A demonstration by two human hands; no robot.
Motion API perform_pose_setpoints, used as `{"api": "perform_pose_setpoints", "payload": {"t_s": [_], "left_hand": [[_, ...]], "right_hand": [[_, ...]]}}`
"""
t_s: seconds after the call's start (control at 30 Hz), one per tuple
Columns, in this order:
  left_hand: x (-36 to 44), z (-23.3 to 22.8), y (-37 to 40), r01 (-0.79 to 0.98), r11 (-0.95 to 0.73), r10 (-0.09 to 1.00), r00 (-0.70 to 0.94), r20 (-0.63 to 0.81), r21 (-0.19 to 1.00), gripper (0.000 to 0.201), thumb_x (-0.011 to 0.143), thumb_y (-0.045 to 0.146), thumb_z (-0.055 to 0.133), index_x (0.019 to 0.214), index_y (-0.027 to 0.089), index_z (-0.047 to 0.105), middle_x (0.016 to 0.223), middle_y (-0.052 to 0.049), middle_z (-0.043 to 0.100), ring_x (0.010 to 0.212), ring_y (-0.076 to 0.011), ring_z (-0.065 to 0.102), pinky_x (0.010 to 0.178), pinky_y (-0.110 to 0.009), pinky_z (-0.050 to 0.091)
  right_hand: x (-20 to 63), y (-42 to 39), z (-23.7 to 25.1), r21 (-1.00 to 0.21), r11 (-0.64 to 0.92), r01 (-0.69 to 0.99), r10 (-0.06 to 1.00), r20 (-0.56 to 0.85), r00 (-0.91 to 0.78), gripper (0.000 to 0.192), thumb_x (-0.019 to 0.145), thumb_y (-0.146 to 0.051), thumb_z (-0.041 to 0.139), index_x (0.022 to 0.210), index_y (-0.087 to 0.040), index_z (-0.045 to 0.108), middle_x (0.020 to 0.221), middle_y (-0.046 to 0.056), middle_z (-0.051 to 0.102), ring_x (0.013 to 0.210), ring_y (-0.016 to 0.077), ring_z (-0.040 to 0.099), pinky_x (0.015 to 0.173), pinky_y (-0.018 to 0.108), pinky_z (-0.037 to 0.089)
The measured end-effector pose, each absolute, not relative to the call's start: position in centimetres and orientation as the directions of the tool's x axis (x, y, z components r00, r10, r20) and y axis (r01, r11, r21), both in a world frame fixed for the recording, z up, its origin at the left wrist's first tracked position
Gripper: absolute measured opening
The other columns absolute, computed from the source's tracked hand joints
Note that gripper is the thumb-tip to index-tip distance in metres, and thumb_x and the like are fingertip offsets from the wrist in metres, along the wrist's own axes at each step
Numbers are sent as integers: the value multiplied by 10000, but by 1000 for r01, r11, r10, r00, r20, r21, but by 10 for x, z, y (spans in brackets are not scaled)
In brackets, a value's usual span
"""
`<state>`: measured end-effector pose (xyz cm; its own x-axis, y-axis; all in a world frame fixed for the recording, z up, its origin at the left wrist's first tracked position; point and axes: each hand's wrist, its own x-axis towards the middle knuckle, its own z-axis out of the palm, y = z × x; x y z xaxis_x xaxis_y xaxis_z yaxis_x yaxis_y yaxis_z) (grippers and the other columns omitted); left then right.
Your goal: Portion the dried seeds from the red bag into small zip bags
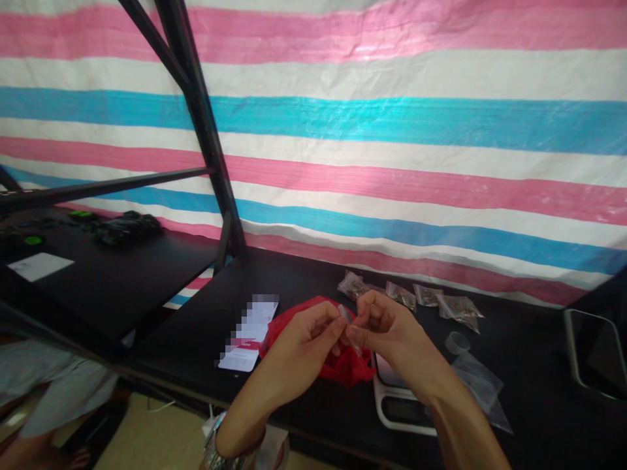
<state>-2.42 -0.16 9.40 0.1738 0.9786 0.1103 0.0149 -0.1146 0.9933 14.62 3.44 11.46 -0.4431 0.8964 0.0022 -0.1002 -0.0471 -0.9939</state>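
Standing right by the black table (304, 281) here; both hands are up in front of the chest, fingertips meeting over a small clear plastic bag (349, 324); the left hand (306, 336) pinches one side of it, the right hand (385, 329) pinches the other, so neither is really nearer, it sits dead centre between them. The bag hangs with its long side running down and slightly to the right, top edge up at the thumbs; whether it's open at the mouth I can't tell, too small and see-through. Just behind and under the hands is a red plastic bag (343, 369) lying on the table, and a white scale (399, 398) just beside it on the right; a row of little filled packets (416, 297) sits further back along the striped tarp (392, 130); a white slip of paper (249, 339) lies off to the left.
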Motion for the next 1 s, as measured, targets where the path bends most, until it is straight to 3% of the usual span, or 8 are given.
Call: {"api": "perform_pose_setpoints", "payload": {"t_s": [0.1,0.23,0.33,0.47,0.6,0.73,0.87,1.0], "left_hand": [[-27,93,-3,101,-155,980,141,140,983,327,1039,448,565,794,232,576,743,27,584,692,-160,565,659,-284,447],[-25,92,-5,249,-160,987,62,149,955,295,1026,371,551,769,237,497,740,46,511,679,-150,472,615,-279,367],[-24,97,-6,213,-172,985,60,162,962,254,1015,331,536,783,238,494,756,49,507,701,-148,475,628,-276,365],[-35,104,-4,80,-241,970,38,239,967,262,1001,365,559,778,238,508,733,52,513,673,-141,477,637,-269,394],[-52,103,-2,65,-229,973,56,225,971,279,994,407,576,781,241,506,723,54,509,646,-140,476,621,-266,398],[-63,94,4,363,-218,974,19,227,906,219,989,342,555,793,244,562,792,9,613,762,-203,579,717,-323,454],[-72,81,11,713,-213,926,-71,370,668,140,942,235,585,924,237,723,1048,-82,726,1047,-319,612,984,-481,454],[-76,74,13,788,-190,912,-79,402,586,177,959,203,596,1023,224,760,1107,-103,725,1072,-330,602,992,-496,465]], "right_hand": [[147,35,110,-995,-28,-96,924,11,-383,447,688,-450,931,831,-239,563,699,-63,606,608,127,554,605,257,463],[145,36,110,-967,238,92,962,222,-161,295,776,-374,816,755,-236,556,710,-48,530,648,134,493,608,255,421],[146,36,111,-934,330,134,935,304,-183,209,842,-384,762,825,-236,617,792,-18,585,725,156,562,684,273,487],[148,38,105,-974,215,73,947,189,-258,462,885,-617,750,1165,-256,685,1052,50,718,927,208,685,786,316,570],[147,44,92,-999,-46,-21,922,-34,-386,593,842,-731,758,1178,-247,689,935,35,745,787,202,689,663,311,568],[144,54,81,-999,14,-41,947,27,-320,472,811,-574,834,1121,-243,703,888,11,746,788,195,697,705,311,569],[137,59,73,-945,226,237,964,182,-192,270,856,-355,755,1094,-228,745,922,33,772,823,219,715,761,348,555],[128,57,70,-857,303,416,949,235,-208,310,849,-196,716,1148,-251,775,1032,52,806,954,258,748,898,406,551]]}}
